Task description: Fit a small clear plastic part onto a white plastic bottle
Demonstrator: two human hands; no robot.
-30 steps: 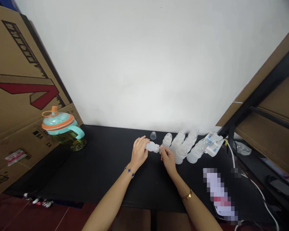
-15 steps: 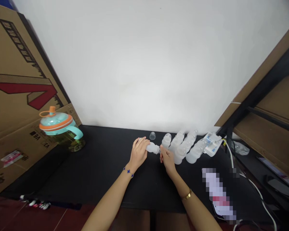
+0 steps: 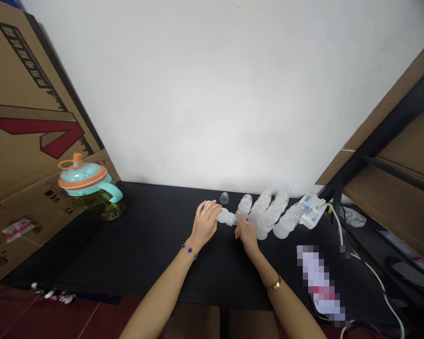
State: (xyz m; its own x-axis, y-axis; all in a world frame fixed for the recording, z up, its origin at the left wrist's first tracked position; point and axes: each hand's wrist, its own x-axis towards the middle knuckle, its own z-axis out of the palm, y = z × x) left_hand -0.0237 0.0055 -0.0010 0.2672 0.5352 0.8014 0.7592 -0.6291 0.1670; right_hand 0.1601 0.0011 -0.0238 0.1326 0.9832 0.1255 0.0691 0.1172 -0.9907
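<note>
A translucent white baby bottle (image 3: 225, 216) lies tilted on its side between my hands, its neck toward the right. My left hand (image 3: 205, 223) is wrapped over the body of the bottle from above. At the bottle's neck end, my right hand (image 3: 246, 232) is closed, with thumb and fingers pinching the clear tip. A clear dome-shaped cap (image 3: 224, 198) stands on the table just beyond my left hand. Several similar baby bottles with clear caps (image 3: 265, 221) stand upright in a cluster to the right of my right hand.
The black table (image 3: 144, 245) meets a white wall. A large jug with a turquoise lid (image 3: 92, 186) stands at left beside a cardboard box (image 3: 24, 117). On the right are a white-and-blue packet (image 3: 311, 210), a white cable (image 3: 369, 273) and a pixelated flat object (image 3: 320, 285).
My right thumb has shifted up slightly at the bottle's tip. Both hands keep hold of the bottle, and the whole view has shifted slightly.
</note>
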